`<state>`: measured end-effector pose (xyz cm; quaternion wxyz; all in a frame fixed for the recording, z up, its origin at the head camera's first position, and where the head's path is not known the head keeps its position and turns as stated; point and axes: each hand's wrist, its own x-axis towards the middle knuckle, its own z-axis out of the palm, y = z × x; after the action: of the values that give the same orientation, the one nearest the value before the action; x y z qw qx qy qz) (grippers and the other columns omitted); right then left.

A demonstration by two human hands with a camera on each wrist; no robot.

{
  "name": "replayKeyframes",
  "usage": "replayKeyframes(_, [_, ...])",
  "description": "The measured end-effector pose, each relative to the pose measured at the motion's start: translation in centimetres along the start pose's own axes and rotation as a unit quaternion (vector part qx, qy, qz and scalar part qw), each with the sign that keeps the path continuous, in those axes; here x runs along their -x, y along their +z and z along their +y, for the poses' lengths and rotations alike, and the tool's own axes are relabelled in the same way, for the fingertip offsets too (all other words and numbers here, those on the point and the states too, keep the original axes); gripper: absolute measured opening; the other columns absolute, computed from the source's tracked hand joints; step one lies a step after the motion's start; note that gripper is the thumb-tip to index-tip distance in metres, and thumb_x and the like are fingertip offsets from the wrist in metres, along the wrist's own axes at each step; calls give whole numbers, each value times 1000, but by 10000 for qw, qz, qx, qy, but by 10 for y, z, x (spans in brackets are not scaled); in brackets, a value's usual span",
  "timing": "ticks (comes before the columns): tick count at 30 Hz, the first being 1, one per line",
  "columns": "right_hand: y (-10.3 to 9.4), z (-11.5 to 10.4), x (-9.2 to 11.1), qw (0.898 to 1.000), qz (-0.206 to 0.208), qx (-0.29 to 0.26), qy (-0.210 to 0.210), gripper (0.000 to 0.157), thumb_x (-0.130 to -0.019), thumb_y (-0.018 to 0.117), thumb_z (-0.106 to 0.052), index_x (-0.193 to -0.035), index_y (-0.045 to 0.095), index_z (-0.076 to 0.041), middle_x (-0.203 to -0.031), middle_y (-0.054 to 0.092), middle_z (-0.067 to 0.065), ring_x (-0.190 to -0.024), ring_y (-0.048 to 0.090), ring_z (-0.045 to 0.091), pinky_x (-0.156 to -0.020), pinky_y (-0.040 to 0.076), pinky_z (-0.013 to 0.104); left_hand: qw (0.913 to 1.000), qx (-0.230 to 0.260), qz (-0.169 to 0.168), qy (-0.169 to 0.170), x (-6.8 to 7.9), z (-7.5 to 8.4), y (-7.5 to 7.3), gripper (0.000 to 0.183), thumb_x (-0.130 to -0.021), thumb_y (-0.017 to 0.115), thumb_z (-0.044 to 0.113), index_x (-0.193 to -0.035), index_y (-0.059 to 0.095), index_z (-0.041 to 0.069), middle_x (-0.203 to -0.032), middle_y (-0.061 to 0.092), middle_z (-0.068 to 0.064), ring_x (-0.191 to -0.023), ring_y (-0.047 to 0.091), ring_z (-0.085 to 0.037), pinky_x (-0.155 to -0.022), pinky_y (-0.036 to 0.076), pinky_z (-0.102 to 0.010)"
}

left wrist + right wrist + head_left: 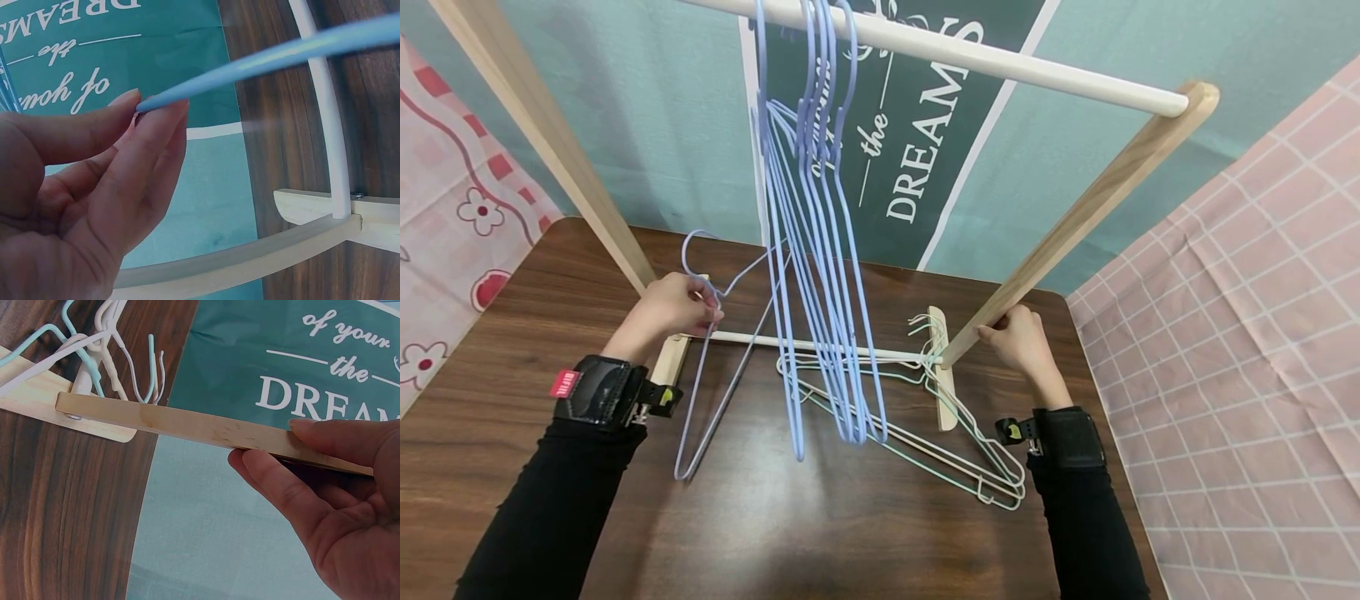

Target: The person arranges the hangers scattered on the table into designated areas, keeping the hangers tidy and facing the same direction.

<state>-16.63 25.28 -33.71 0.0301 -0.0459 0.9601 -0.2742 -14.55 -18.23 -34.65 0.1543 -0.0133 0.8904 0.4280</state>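
Observation:
My left hand (676, 307) pinches a light blue hanger (269, 65) near its neck, between thumb and fingertips. This hanger is off the top bar, its hook upward, beside the rack's left post (542, 125). My right hand (1024, 340) holds the right wooden post (1097, 185) low down, thumb on one side and fingers on the other. Several more blue hangers (850, 429) hang bunched from the white top bar (1000, 62). White and pale green hangers (1011, 483) lie piled at the rack's base, hooks near the right foot (946, 404).
A white lower bar (745, 337) joins the rack's wooden feet just above the brown table (775, 533). Behind stands a teal cloth (685, 150) with a lettered dark panel. Pink patterned cloths (1247, 375) flank both sides.

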Motion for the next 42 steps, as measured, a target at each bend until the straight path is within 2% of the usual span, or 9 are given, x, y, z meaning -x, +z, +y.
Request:
replayKeyframes(5, [0,0,0,10000,19,20,-44,22,-86,62,-6,-97,62,12,-82,63,27,-57,58,25,-47,38,29,10000,77,-51,-16,1,0,0,20,-87,60,9,-99,59,-7,-92,62,-20,-66,65,-14,-64,55,-30])
replayKeyframes(12, [-1,1,1,10000,20,25,-54,22,-85,62,-6,-97,62,12,-82,63,27,-56,58,24,-47,38,28,9992,344,-178,-4,2,0,1,18,-90,54,6,-100,57,-9,-98,58,-22,-74,62,-15,-69,54,-29])
replayKeyframes(19, [-1,0,1,10000,12,44,-33,22,-86,62,-6,-97,62,13,-83,63,27,-61,60,28,-48,40,29,9987,425,-235,-124,3,1,-1,19,-88,56,3,-99,56,-12,-90,62,-20,-68,62,-12,-66,55,-29])
replayKeyframes(30, [-1,0,1,9999,40,54,-94,22,-85,62,-7,-96,63,13,-82,63,27,-60,60,28,-48,41,29,9948,969,-219,-206,5,5,-2,17,-87,56,-3,-98,53,-16,-79,60,-14,-61,61,-10,-61,54,-25])
replayKeyframes(42, [0,-1,1,10000,19,14,-51,22,-85,62,-6,-97,62,13,-83,63,27,-60,60,27,-48,40,29,9957,877,-149,-248,7,10,-8,15,-88,55,-1,-96,53,-14,-80,61,-11,-61,61,-9,-63,55,-27])
